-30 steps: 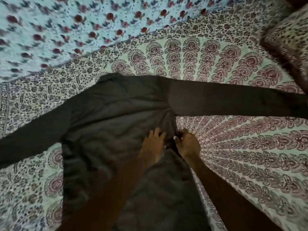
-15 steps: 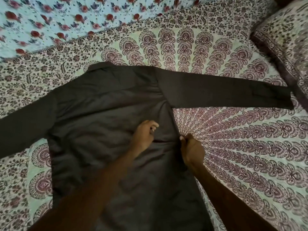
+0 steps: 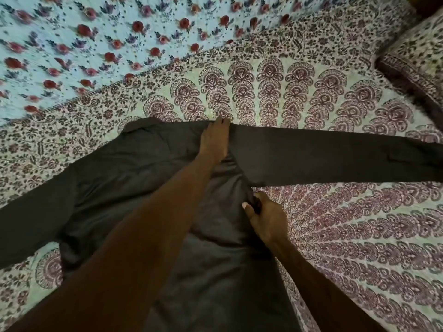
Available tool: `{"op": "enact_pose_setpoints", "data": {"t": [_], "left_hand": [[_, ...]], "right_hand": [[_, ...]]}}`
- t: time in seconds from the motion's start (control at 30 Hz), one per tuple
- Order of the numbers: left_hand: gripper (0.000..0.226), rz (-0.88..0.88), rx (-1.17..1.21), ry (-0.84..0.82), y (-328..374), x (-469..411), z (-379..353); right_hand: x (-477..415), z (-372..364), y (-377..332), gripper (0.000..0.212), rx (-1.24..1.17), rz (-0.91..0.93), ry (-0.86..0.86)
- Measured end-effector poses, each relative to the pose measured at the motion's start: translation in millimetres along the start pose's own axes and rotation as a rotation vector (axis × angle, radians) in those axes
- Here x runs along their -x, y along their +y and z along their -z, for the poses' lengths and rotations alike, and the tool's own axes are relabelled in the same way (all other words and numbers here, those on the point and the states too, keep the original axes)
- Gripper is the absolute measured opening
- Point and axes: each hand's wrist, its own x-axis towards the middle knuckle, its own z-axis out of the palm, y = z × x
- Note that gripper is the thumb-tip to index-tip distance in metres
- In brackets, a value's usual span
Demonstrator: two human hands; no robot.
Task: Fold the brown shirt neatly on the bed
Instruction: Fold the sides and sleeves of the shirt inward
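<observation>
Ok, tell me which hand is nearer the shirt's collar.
Left. The left hand rests on the brown shirt at the shoulder, along the top edge from the collar; the right hand pinches the side edge lower down, below the sleeve.

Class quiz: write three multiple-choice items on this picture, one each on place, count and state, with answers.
1. The left hand rests on: A. the brown shirt, at the shoulder; B. the pillow; C. the blue floral cloth.
2. Sleeves stretched outward: A. none; B. one; C. two.
3. The right hand is: A. flat on the sheet; B. pinching the shirt's side edge; C. lifting a pillow.
Answers: 1 A, it lies by the shoulder seam; 2 C, one sleeve runs left, one right; 3 B, cloth is caught in its grip.
</observation>
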Motion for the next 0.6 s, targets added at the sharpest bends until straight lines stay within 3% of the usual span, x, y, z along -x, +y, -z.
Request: {"op": "enact_pose_setpoints", "data": {"t": [0.13, 0.27, 0.33, 0.47, 0.6], "left_hand": [[0.061, -0.086, -0.025, -0.138, -12, -35, -6], [0.032, -0.086, 0.094, -0.108, -28, -48, -3], [0.023, -0.075, 0.183, -0.077, -39, -47, 6], [0.026, -0.043, 0.259, -0.037, -74, -38, 32], [0.03, -0.032, 0.231, -0.113, -120, -17, 62]], "right_hand": [[3, -5, 7, 0.04, -0.06, 0.056, 0.081], [9, -5, 9, 0.043, -0.07, 0.202, 0.1], [15, -6, 6, 0.048, -0.084, 0.252, 0.064], [26, -8, -20, 0.052, -0.134, 0.343, -0.033], [35, -28, -49, 0.056, -0.1, 0.423, -0.184]]}}
